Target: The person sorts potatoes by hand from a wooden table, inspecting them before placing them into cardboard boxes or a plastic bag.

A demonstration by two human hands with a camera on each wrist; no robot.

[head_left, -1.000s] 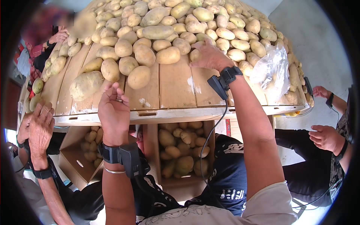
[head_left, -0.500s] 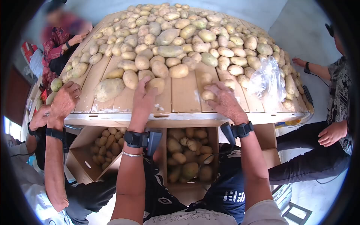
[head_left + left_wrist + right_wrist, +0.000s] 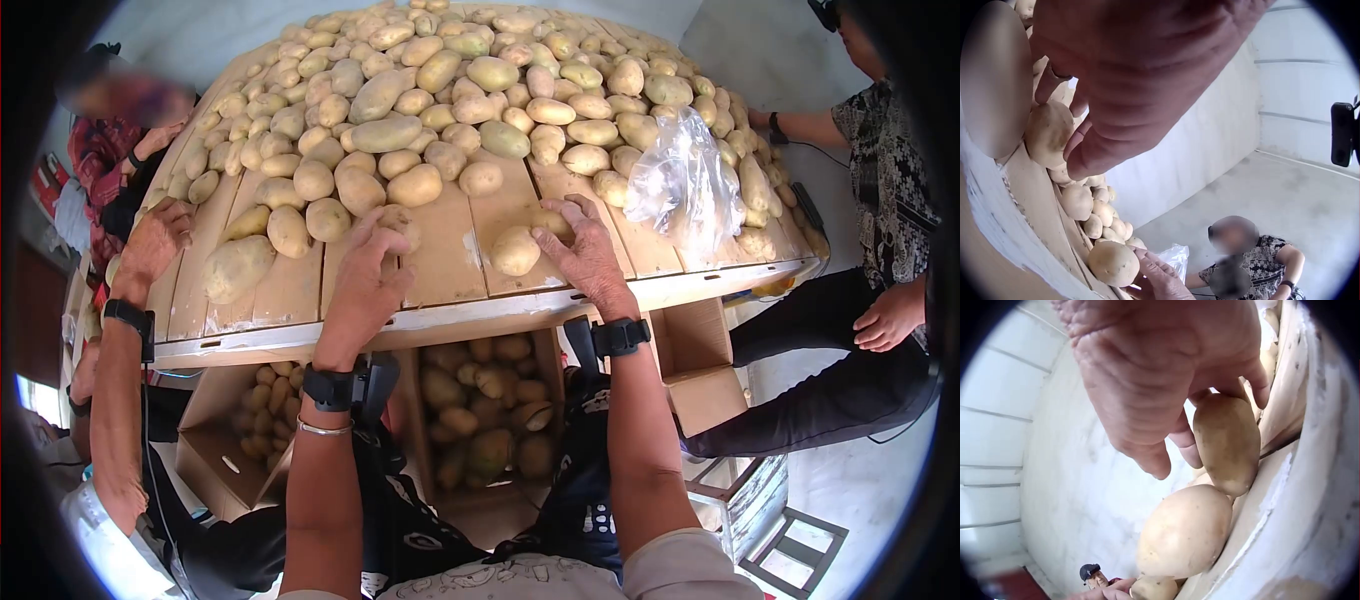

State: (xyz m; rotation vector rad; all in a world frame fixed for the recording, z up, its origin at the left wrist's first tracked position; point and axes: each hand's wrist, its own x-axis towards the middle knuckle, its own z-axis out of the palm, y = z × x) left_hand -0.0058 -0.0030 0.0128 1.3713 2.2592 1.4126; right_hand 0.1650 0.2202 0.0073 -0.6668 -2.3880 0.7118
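Note:
In the head view, my left hand (image 3: 365, 285) curls its fingers round a potato (image 3: 400, 228) on the boards; the left wrist view shows this potato (image 3: 1049, 134) against the fingers. To its right, my right hand (image 3: 590, 255) grips an oblong potato (image 3: 553, 222) between thumb and fingers. This oblong potato (image 3: 1227, 444) stands tilted under the palm in the right wrist view. A rounder, pale potato (image 3: 515, 252) lies beside the right thumb, nearer the table's front edge. Behind both hands spreads a large heap of potatoes (image 3: 390, 135).
Below the table edge (image 3: 450, 312) stand a cardboard box (image 3: 425, 470) of potatoes and another box (image 3: 225, 465) at left. A clear plastic bag (image 3: 685, 180) lies at right on the heap. Another person's hand (image 3: 155, 240) is close at left; other people sit around the table.
My left hand has gone from hanging at the table edge to gripping a potato. My right hand has drawn back from the heap, with potatoes now nearer the front edge.

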